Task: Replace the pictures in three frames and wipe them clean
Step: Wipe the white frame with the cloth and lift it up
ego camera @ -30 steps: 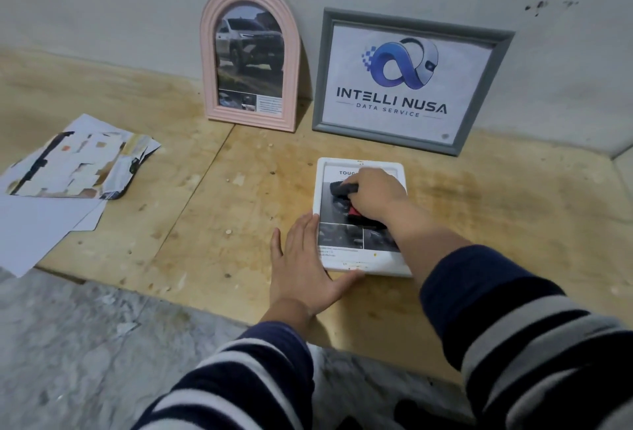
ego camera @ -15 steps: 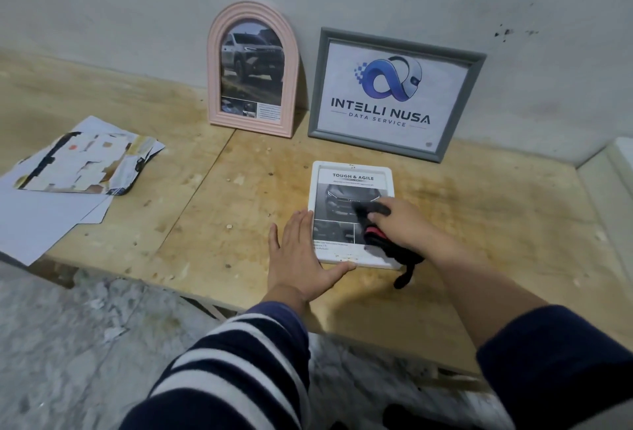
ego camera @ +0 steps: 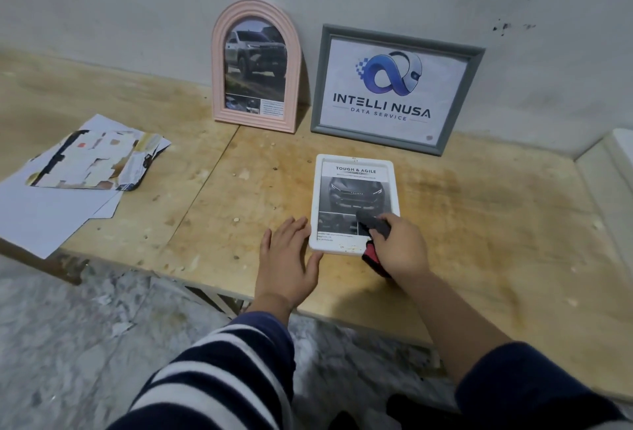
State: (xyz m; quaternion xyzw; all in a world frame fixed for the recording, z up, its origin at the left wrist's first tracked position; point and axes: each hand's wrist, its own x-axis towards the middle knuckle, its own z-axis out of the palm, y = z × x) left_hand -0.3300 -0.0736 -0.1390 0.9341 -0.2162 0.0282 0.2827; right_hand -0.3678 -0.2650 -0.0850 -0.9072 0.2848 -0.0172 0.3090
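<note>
A white frame with a car picture headed "TOUGH & AGILE" lies flat on the wooden board. My right hand grips a dark and red cloth and presses it on the frame's lower right corner. My left hand lies flat on the board, fingers apart, touching the frame's lower left edge. A pink arched frame with a truck picture and a grey frame with a logo sheet lean upright against the wall.
A pile of torn printed papers and blank white sheets lies at the left, overhanging the board's front edge. A marbled floor shows below. A white ledge borders the right side.
My right hand has drawn the cloth down the white frame from its top to its lower right corner. My left hand has stayed at the frame's left edge. The camera view has shifted.
</note>
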